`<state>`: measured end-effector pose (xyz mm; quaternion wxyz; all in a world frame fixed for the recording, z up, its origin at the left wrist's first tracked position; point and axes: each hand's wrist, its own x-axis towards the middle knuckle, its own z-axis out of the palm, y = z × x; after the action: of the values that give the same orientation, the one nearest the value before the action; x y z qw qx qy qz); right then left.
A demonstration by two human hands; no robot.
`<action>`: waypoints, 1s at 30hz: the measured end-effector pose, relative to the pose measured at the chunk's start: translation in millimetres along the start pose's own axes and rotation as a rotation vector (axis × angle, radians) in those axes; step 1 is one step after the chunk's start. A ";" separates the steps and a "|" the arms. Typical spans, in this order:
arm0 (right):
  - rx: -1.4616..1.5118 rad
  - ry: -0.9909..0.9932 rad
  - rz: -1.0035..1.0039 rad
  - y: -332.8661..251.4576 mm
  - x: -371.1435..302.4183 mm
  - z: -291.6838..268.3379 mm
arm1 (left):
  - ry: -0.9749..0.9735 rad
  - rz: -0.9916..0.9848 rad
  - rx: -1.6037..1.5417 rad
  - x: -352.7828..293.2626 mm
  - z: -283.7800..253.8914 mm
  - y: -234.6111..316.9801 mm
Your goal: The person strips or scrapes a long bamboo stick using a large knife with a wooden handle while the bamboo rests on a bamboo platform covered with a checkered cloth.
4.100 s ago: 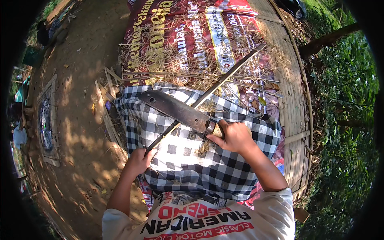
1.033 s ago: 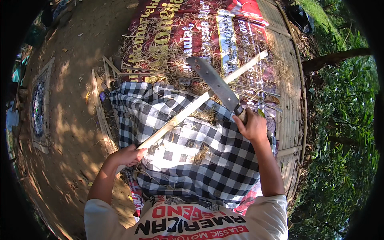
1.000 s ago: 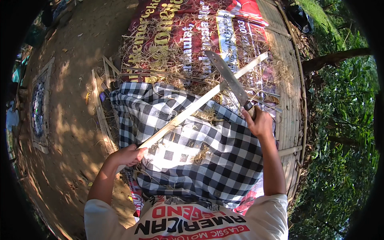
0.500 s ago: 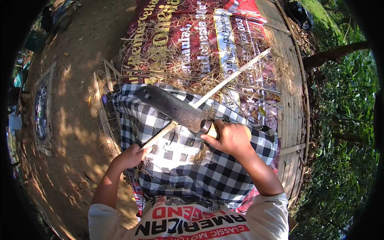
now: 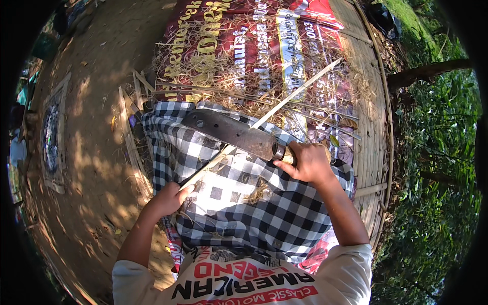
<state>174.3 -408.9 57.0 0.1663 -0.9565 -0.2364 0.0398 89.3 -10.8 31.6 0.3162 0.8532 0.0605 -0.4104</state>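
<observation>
My right hand (image 5: 311,163) is closed round the short wooden handle of a broad cleaver-like knife (image 5: 231,134). Its dark, wide blade has a few holes and points up and left. A long pale strip, seemingly bamboo (image 5: 300,91), passes beneath the blade, running from lower left to upper right. My left hand (image 5: 173,197) grips the strip's near end. The blade hides the part of the strip that it crosses. Under both lies a black-and-white checked cloth (image 5: 284,213), spread over my lap and strewn with a few shavings.
Ahead, a red printed banner (image 5: 223,51) is littered with curly shavings (image 5: 213,68) and thin strips. It lies on a slatted bamboo platform (image 5: 363,127). Loose strips (image 5: 131,137) lean at the left, beside dirt ground (image 5: 96,127). Green plants (image 5: 437,137) and a branch (image 5: 429,71) are on the right.
My right hand and the knife have moved a little up and to the right, the blade shifting along the strip. My left hand stays in nearly the same place, holding the strip.
</observation>
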 end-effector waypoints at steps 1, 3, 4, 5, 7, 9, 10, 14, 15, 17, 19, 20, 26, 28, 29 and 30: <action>-0.066 -0.018 0.012 2.6 -1.6 -1.0 | 0.000 0.003 0.021 -0.4 -0.5 0.7; -0.072 0.026 -0.036 7.6 -3.9 1.6 | 0.002 0.012 0.064 -0.9 -4.1 6.0; -0.077 0.049 -0.060 8.6 -4.2 1.1 | 0.003 0.029 0.037 -0.4 -3.5 5.1; -0.076 0.061 -0.036 7.7 -4.9 -1.9 | 0.005 0.045 0.011 0.1 -2.6 2.8; -0.100 0.044 -0.010 22.4 -9.4 -5.3 | 0.018 0.074 -0.020 1.1 -0.7 -4.2; -0.142 0.058 -0.007 31.2 -14.0 -9.4 | 0.033 0.111 -0.034 4.2 2.4 -9.9; -0.138 0.052 -0.009 32.5 -16.3 -9.9 | 0.016 0.099 -0.014 4.5 1.4 -9.7; -0.277 0.095 0.019 45.5 -21.3 -18.6 | 0.016 0.121 -0.049 -1.6 -3.7 -3.9; -0.238 0.099 0.177 61.8 -26.4 -23.0 | 0.034 0.144 -0.084 -4.4 -2.9 -3.4; -0.207 0.091 0.409 103.9 -39.1 -41.0 | 0.024 0.142 -0.088 -2.5 -1.6 -7.7; -0.312 0.093 0.454 115.1 -42.0 -58.4 | -0.019 0.107 -0.032 9.7 -2.3 -10.8; -0.311 0.067 0.459 114.0 -43.4 -58.5 | -0.007 0.069 -0.011 5.5 -2.8 -12.5; -0.215 0.097 0.502 70.0 -29.4 -48.8 | 0.089 0.033 0.129 4.0 2.0 -21.5; -0.192 0.047 0.439 48.6 -22.1 -40.2 | 0.016 -0.017 0.115 -0.6 -8.0 2.7; -0.191 0.001 0.365 36.5 -19.0 -34.1 | -0.011 -0.053 0.102 -0.6 -10.9 8.1; -0.235 -0.020 0.271 23.3 -16.3 -29.1 | -0.034 -0.091 0.085 -0.9 -13.1 11.7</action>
<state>174.5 -444.6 76.5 0.0439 -0.9920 -0.1100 0.0435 101.6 -12.2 44.1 0.2616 0.8551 0.0764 -0.4411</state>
